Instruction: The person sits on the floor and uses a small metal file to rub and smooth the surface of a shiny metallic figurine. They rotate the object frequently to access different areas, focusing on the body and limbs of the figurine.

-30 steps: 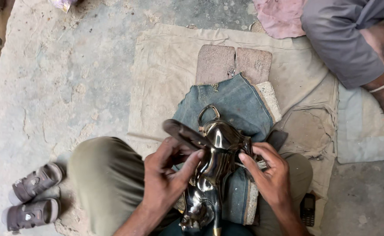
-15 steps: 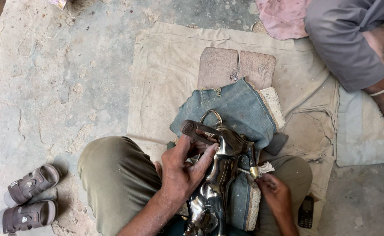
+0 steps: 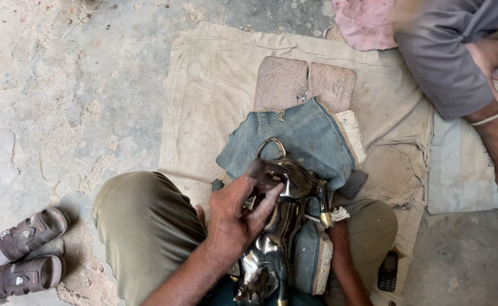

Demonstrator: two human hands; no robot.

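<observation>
Metal figurine (image 3: 286,226) on lap over denim cloth (image 3: 300,136); left hand (image 3: 240,212) clasps it, right hand (image 3: 339,235) mostly hidden at 3 o'clock, grip unclear.

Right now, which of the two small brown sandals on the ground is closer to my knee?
The upper sandal, lying farther from the bottom edge, is closer to the knee; the lower sandal sits below it, toward the frame's corner.

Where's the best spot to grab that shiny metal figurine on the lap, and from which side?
Probably the figurine's narrow midsection, coming from the person's left, where the left hand already wraps it. The body there looks slim enough to close fingers around. The curved loop at the far end is open and reachable from above, but looks thin. The right side is crowded by the denim cloth.
</observation>
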